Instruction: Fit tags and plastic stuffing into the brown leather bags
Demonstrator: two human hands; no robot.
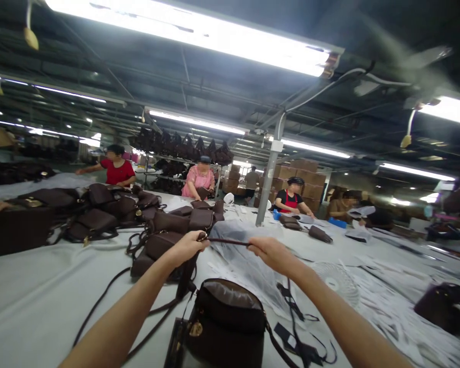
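Note:
My left hand (187,247) and my right hand (270,253) are raised above the table, each pinched on one end of a thin dark brown strap (226,241) stretched taut between them. Below my arms a dark brown handbag (226,319) stands upright on the white table (42,291), with a gold clasp on its left side. More strap hangs down from my left hand toward the bag. Loose dark straps and tags (295,327) lie to the right of the bag.
A pile of several brown bags (99,212) covers the table's left and middle. Clear plastic wrapping (245,260) and white paper (387,306) lie to the right, with another brown bag (440,304) at far right. Several people (199,179) work across the table; a metal post (268,174) stands behind.

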